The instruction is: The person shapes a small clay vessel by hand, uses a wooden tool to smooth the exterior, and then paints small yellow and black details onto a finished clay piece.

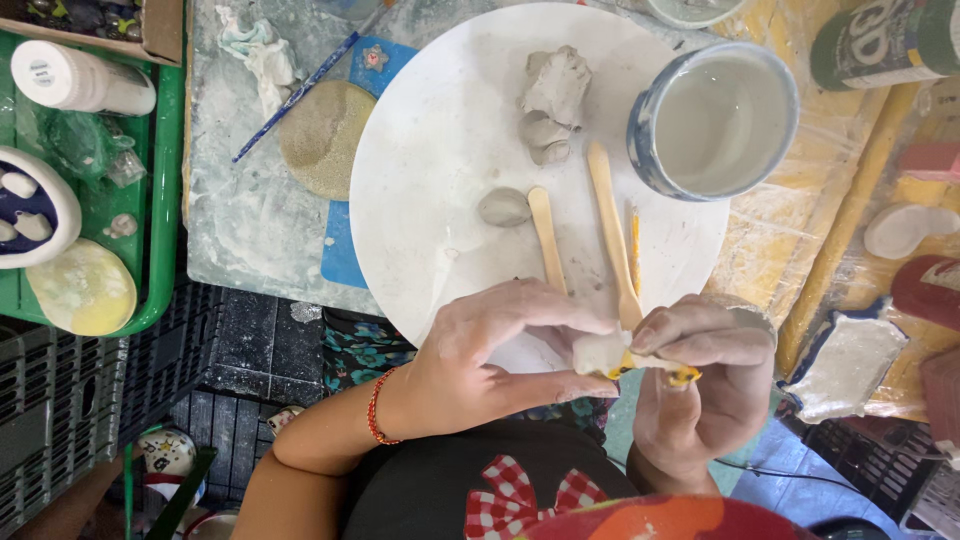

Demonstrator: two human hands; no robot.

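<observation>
Water fills the blue-rimmed cup (712, 120) at the round white board's (440, 200) right edge. Both hands, left (480, 360) and right (700, 385), pinch one small clay piece (603, 352) just off the board's near edge.

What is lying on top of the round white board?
On the round white board: grey clay lumps, a small clay ball, two wooden sticks and a blue-rimmed cup. Both hands cover its near edge.

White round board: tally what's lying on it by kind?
On the white round board:
Grey clay lumps: 2, big and small
Wooden modelling sticks: 2, short and long
Yellow pencil-like tool: 1
Total: 5
</observation>
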